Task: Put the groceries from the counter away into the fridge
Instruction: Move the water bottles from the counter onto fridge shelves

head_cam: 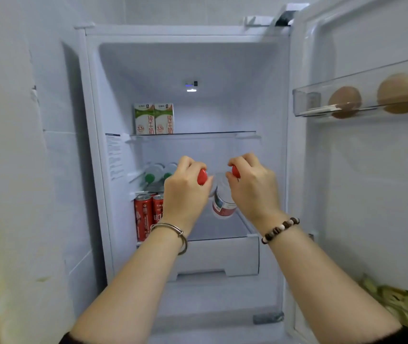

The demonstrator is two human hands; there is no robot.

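Head view puts me squarely before the open fridge (103,170), a pale tiled wall (24,145) running along its left side. My left hand (185,187) is curled around the neck of a red-capped bottle (202,177), most of which is hidden behind the hand. My right hand (252,184) pinches the red cap of a second bottle (224,202), whose clear body and red-and-white label hang tilted below the fingers. Both bottles are held inside the fridge opening, above the lower glass shelf (222,232) and to the right of the red cans (148,214) standing at its left end. I cannot tell whether either bottle touches a shelf.

On the rack above the cans, two green-capped bottles (158,173) lie on their sides, caps toward me. The upper glass shelf (210,133) carries two milk cartons (153,119) side by side at its left. A white drawer (222,256) sits under the lower shelf. The door (371,194) stands open on the right, and its clear bin (307,100) holds two brown eggs (400,93).
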